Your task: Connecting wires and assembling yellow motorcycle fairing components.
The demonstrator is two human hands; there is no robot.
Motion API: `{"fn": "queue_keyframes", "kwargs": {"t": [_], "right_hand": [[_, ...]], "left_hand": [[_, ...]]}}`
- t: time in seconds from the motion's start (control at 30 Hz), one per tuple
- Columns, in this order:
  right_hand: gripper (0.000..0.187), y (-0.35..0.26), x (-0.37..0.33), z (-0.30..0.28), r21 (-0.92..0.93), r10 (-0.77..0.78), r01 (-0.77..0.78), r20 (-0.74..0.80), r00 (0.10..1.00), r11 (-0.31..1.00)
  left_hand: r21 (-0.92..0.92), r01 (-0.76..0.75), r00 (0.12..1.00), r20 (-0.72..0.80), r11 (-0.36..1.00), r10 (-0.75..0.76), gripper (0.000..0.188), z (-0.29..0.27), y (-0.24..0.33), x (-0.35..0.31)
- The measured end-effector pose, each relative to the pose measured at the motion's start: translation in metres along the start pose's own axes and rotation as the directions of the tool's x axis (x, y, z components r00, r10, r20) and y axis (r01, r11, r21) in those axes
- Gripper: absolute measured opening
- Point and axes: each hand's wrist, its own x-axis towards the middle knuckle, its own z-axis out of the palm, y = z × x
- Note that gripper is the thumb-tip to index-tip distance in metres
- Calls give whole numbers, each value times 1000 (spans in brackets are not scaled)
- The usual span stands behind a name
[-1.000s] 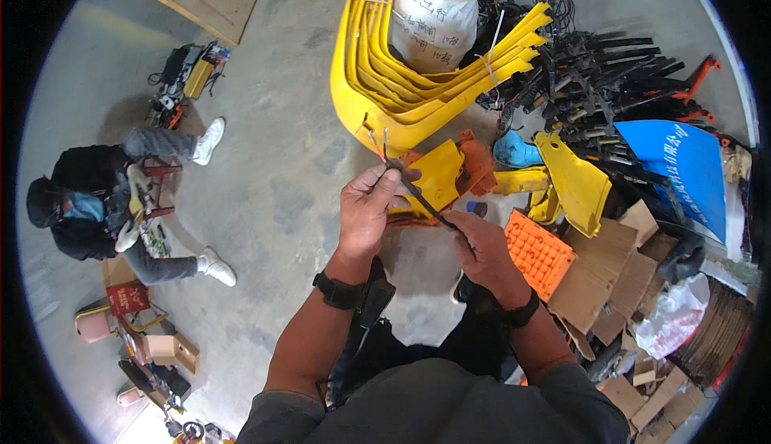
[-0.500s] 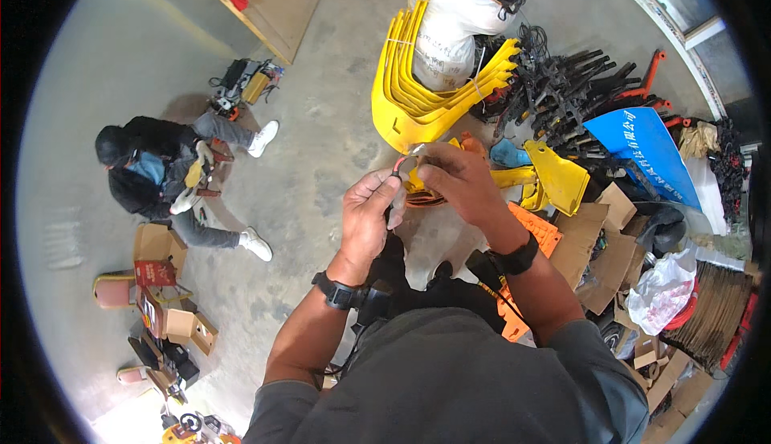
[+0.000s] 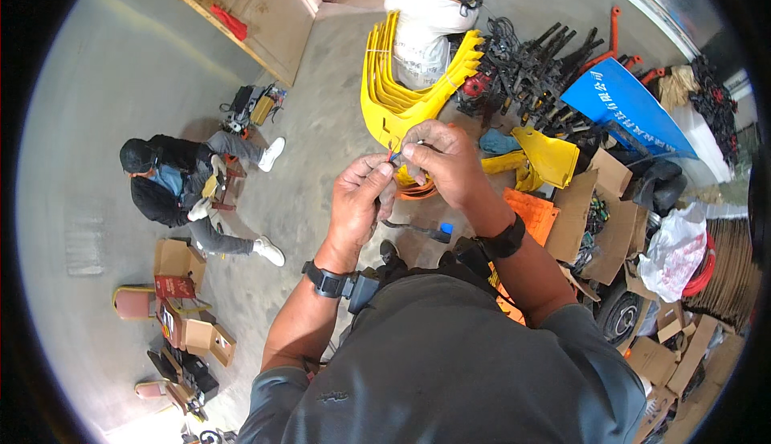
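Close together in front of my body, both hands work at the end of a cable. My left hand [image 3: 357, 199] is closed, thumb against fingers, around a dark cable [image 3: 411, 226]. From its grip rise thin coloured wires [image 3: 392, 155], red and blue among them. The cable's other end hangs below my hands and carries a blue connector [image 3: 446, 228]. My right hand [image 3: 448, 164] pinches at the wire tips; its fingers partly hide what they hold. Beyond the hands lies a stack of curved yellow panels [image 3: 389, 118].
A seated person [image 3: 181, 183] is at the left. White sacks [image 3: 422, 42], black metal parts [image 3: 538, 74] and a blue sign board [image 3: 622, 110] fill the far right. Open cardboard boxes [image 3: 614, 235] and an orange crate [image 3: 530, 217] stand to the right. Small boxes [image 3: 197, 335] lie at left.
My view has shifted. The cable's hanging end with its blue connector now shows below my hands, and the coloured wires stand out between my fingertips. Both hands stay close together.
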Motion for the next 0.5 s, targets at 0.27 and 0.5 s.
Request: {"fn": "queue_keyframes", "kwargs": {"t": [0.27, 0.5], "right_hand": [[7, 0, -14, 3, 24, 3, -2, -74, 997, 1000], [5, 2, -5, -5, 91, -111, 131, -193, 975, 987]], "left_hand": [[-26, -19, 997, 74, 999, 20, 16, -4, 2, -4], [-52, -104, 993, 52, 993, 107, 14, -20, 12, -2]]}}
